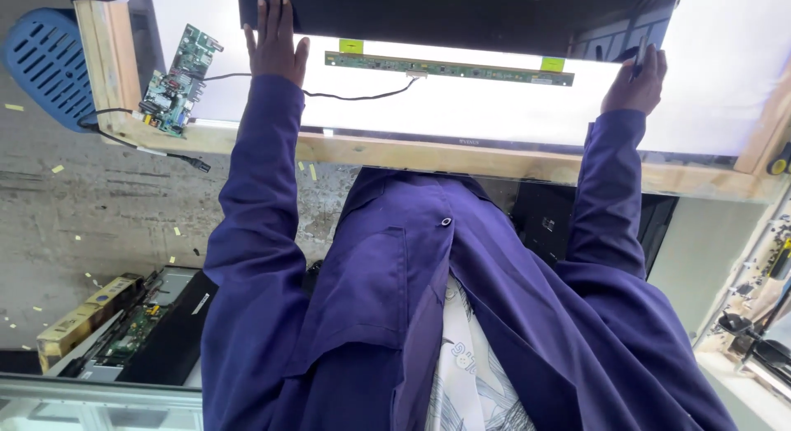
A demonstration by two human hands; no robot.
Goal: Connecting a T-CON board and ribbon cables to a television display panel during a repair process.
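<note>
The left hand (274,42) lies flat with its fingers stretched out and close together, palm down on the dark screen panel (428,15) near that panel's left edge. The right hand (636,81) is at the panel's other end, fingers curled over the corner; it seems to grip the panel's edge, though a thin dark object beside the fingers makes it hard to tell exactly what it closes on. Both arms, in dark blue sleeves, reach straight out from the body, and the open blue coat (395,299) shows a pale patterned shirt beneath.

The dark panel sits over a glowing white backlight sheet (461,110), which rests in a wooden frame (428,155) serving as a bench. Just below the panel's lower edge runs a long narrow green circuit strip (449,68) with a yellow sticker near each end. A thin black cable (354,95) leads from the strip's middle, passing under the left wrist, to a green main board (177,81) lying near the frame's left corner.

Beyond the frame's left side stands a blue perforated plastic stool (45,60) on a concrete floor (99,208) scattered with small yellow scraps. On the floor lies an opened black device (140,328) with its boards exposed.
</note>
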